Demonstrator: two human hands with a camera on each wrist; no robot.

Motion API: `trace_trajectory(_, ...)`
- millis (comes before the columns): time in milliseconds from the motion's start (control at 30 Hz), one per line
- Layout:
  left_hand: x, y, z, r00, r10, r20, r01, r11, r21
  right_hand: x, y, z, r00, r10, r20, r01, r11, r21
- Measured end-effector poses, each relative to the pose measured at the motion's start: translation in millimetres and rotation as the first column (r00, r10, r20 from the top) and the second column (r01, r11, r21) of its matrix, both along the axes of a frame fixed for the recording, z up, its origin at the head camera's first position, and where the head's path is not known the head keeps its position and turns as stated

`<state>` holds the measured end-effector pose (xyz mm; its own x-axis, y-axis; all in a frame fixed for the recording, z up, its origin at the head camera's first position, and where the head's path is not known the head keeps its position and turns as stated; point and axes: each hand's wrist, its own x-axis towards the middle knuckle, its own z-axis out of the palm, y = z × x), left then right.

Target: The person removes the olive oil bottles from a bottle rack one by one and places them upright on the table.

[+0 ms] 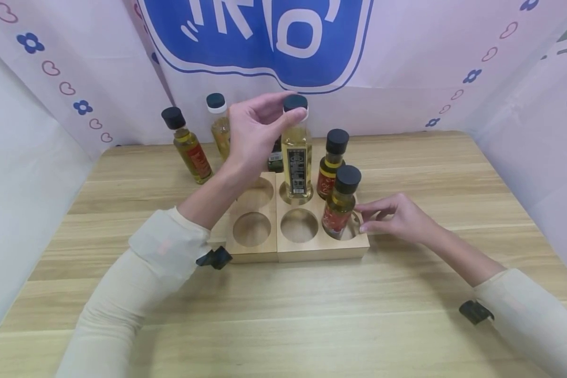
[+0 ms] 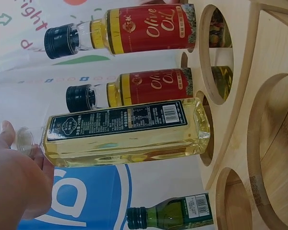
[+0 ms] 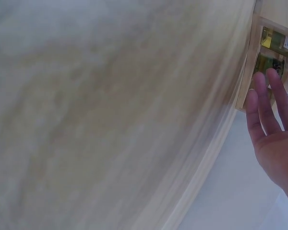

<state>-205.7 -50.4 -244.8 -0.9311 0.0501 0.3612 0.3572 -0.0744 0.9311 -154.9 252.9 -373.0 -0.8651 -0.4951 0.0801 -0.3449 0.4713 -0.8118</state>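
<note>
My left hand (image 1: 255, 128) pinches the dark-capped top of a clear bottle of pale yellow oil (image 1: 296, 152) with a black label. The bottle stands upright with its base at a back hole of the wooden rack (image 1: 290, 255). In the left wrist view, the left hand (image 2: 19, 177) is at the neck of this oil bottle (image 2: 127, 132). My right hand (image 1: 399, 218) touches the rack's right end, fingers mostly straight in the right wrist view. Close to it, a red-labelled olive oil bottle (image 1: 338, 205) sits in the front right hole, another olive oil bottle (image 1: 331, 168) behind it.
Behind the rack on the left are a red-labelled bottle (image 1: 192, 149) and a white-collared bottle (image 1: 219, 126). A green bottle (image 2: 170, 213) stands behind the rack, partly covered by my left hand in the head view. A printed cloth (image 1: 382, 105) hangs along the table's back edge.
</note>
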Motion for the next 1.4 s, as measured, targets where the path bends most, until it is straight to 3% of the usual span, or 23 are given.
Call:
trace_trajectory(367, -0.2, 2.9, 5.7, 1.000, 0.015, -0.016, -0.013, 0.996, 0.086, 0.1, 0.3, -1.0, 1.000, 0.008, -0.011, -0.008, 1.000, -0.002)
trace_trajectory(733, -3.4, 5.3, 10.9, 1.000, 0.017, -0.009, -0.016, 0.993, 0.116, 0.1, 0.7, -1.5, 1.000, 0.006, -0.005, -0.006, 1.000, -0.001)
trace_trajectory(1000, -7.0, 6.8, 13.9, 0.998, 0.061, -0.028, -0.058, 0.992, 0.109, -0.4, 0.3, -1.9, 1.000, 0.002, 0.000, -0.002, 1.000, -0.013)
trace_trajectory(1400, -13.9, 8.3, 12.8, 0.998, 0.052, -0.023, -0.048, 0.990, 0.134, 0.2, -0.4, -0.6, 1.000, -0.008, 0.016, 0.008, 1.000, -0.007)
